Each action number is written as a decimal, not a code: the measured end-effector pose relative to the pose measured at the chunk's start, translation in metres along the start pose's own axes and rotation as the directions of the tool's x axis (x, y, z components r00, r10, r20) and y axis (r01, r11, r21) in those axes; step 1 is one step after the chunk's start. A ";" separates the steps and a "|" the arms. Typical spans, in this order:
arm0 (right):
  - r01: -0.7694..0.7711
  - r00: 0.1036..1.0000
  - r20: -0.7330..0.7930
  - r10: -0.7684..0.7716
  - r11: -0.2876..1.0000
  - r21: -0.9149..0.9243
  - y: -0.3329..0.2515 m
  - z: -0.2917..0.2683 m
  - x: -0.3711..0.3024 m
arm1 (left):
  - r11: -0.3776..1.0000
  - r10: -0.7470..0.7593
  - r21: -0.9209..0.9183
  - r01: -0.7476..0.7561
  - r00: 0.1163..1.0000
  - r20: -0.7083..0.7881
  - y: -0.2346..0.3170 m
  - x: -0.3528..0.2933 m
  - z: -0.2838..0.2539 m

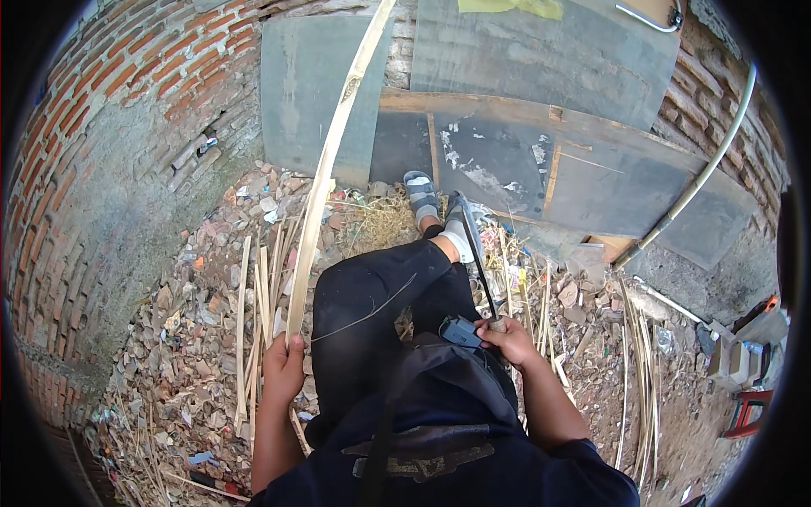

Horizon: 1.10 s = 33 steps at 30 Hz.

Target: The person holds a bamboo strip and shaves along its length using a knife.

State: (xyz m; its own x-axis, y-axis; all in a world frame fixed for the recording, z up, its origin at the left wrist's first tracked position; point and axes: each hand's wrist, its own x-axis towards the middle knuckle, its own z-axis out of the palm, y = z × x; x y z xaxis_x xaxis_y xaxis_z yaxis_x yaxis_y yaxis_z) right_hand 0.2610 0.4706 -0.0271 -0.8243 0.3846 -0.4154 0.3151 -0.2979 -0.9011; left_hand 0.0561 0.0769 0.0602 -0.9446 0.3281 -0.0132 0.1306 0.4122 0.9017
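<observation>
My left hand (283, 368) is closed round the lower end of a long pale bamboo strip (319, 190). The strip rises past my left knee and leans against nothing I can make out, its far end running out of the top edge. My right hand (512, 344) is wrapped round the handle of a machete (482, 266), whose dark narrow blade points away from me beside my crossed feet. A small blue-grey box-shaped device (460, 331) sits at my right fingers, over my lap; what holds it is hidden.
Split bamboo strips lie in a bundle (263, 291) on my left and another (644, 380) on my right. Rubble (190, 338) covers the ground. A brick wall (144, 101) stands left, grey panels (541, 59) ahead, and a pole (693, 190) leans at right.
</observation>
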 end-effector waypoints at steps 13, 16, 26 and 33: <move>0.043 0.943 -0.265 -0.199 0.866 -0.499 -0.043 -0.024 0.031 | 0.984 0.028 0.172 -0.050 0.991 0.129 -0.025 0.036 0.030; 0.086 0.934 -0.175 -0.310 0.674 -0.733 -0.090 -0.003 0.038 | 0.980 0.042 0.185 -0.073 0.985 0.165 -0.021 0.039 0.039; 0.511 0.680 0.487 -0.548 -0.122 -0.851 -0.167 0.064 0.083 | 0.913 0.108 0.356 -0.201 0.958 0.265 -0.006 0.029 0.032; 0.303 0.674 0.238 -0.699 -0.032 -0.952 -0.194 0.041 0.071 | 0.863 0.224 0.420 -0.279 0.958 0.176 0.007 0.012 0.022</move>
State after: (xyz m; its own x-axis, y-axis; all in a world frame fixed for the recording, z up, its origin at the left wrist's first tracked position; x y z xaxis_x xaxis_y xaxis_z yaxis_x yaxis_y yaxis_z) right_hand 0.1226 0.5201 0.1232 -0.8881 0.2595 0.3794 0.1881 0.9583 -0.2151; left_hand 0.0523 0.1024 0.0563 -0.8229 0.5568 0.1131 0.5030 0.6214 0.6007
